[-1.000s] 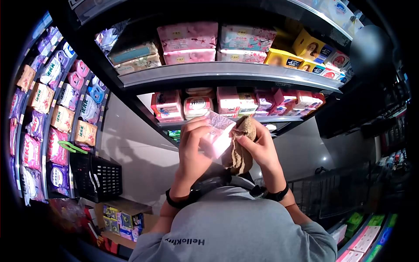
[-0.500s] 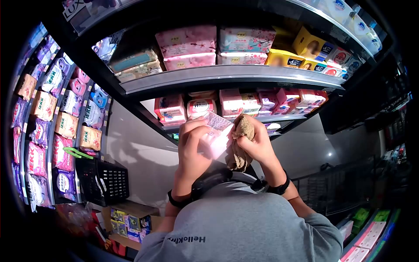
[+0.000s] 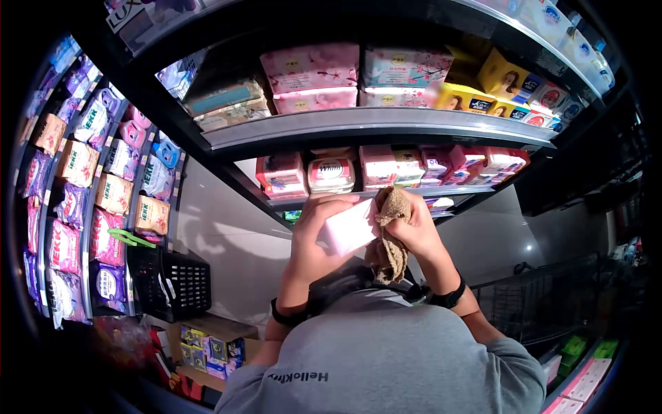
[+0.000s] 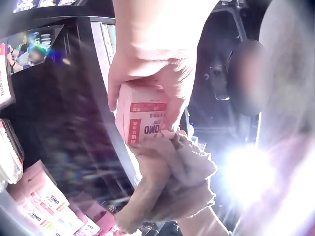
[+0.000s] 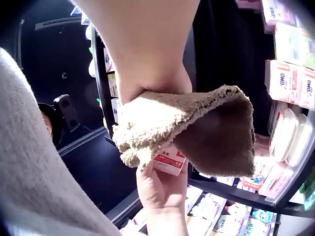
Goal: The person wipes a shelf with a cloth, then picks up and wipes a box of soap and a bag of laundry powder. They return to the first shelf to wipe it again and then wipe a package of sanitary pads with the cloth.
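In the head view my left hand [image 3: 314, 241] grips a pale pink and white box [image 3: 350, 228], thumb and fingers on opposite sides. The left wrist view shows red print on that box [image 4: 142, 110]. My right hand [image 3: 417, 231] pinches a crumpled brown cloth [image 3: 387, 259], which touches the box's right side. In the right wrist view the cloth [image 5: 157, 115] hangs wide with a fold standing out, covering most of the right fingers and part of the box [image 5: 170, 161].
Shelves [image 3: 386, 124] of boxed packs stand ahead, with soap packs [image 3: 331, 174] on the lower one. A rack of bagged packs [image 3: 114, 193] is at left, beside a black basket [image 3: 189, 286] and a carton [image 3: 210, 376]. A wire cart [image 3: 517, 303] stands at right.
The box has turned in my left hand, so a bright plain face shows. The cloth has shifted and bunched in my right hand, and the shelves sit slightly further right in view.
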`<state>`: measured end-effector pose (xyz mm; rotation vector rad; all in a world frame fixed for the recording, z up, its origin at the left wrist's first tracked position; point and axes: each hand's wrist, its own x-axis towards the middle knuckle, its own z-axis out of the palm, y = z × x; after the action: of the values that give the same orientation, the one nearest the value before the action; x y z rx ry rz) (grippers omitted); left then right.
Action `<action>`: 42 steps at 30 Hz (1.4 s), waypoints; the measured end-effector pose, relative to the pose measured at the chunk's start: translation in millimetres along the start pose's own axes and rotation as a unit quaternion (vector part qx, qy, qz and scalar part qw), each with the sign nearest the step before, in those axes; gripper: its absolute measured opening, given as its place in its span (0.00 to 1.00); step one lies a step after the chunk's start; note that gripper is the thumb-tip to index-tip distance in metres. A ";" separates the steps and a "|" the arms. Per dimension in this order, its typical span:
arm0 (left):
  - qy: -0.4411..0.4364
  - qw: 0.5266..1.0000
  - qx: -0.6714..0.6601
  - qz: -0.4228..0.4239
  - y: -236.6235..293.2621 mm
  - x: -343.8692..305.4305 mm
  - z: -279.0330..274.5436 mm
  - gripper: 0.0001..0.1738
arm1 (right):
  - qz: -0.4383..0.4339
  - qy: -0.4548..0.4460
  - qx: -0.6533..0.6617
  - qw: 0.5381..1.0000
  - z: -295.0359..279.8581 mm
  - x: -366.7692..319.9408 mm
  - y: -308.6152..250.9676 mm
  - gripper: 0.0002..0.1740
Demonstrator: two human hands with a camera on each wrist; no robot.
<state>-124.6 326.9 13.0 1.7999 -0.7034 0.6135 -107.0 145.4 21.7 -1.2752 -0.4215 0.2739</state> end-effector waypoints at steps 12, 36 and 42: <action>-0.048 0.996 -0.060 0.036 -3.0 -5.0 4.8 0.34 | -0.068 0.121 0.106 0.985 -28.9 -13.8 -22.2 0.14; 0.028 0.996 -0.050 0.063 -3.7 -17.1 15.9 0.34 | 0.034 0.046 0.236 0.970 -22.3 -24.0 29.9 0.16; 0.233 0.960 -0.151 -0.042 1.7 -8.9 35.9 0.46 | 0.028 0.027 0.399 0.916 11.3 -25.1 37.3 0.30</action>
<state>-129.3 293.9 -3.1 1.3279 -0.3710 0.7904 -133.2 154.8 -15.3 -0.4867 -0.1847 0.4066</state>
